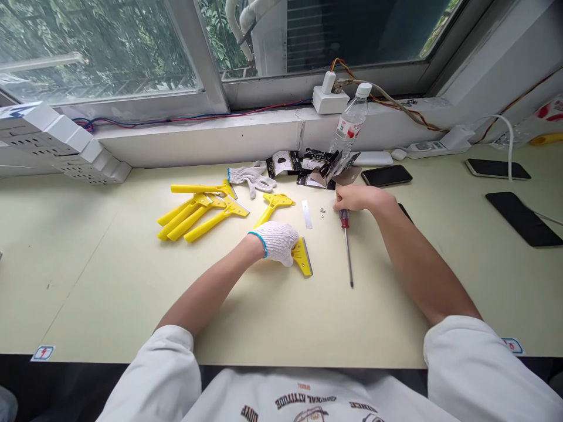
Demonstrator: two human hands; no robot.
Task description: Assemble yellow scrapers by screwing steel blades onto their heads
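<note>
My left hand [278, 241], in a white knit glove with a blue cuff, is closed around a yellow scraper [302, 258] whose bladed head points right. Bare, my right hand [350, 198] has its fingers closed on the handle of a screwdriver [347, 246]; the shaft points toward me, low over or on the table. Between the hands lie a thin metal blade [307, 214] and a few tiny screws or nuts [322, 211]. Another yellow scraper [276, 202], without a visible blade, rests just beyond my left hand. Several yellow scrapers [206, 218] are piled to the left.
A second white glove [253, 177] and black packaging cards [316, 167] lie at the back, beside a water bottle [350, 120]. Phones [387, 174] and a power strip [433, 146] are on the right. White boxes [65, 146] are stacked at the far left under the window.
</note>
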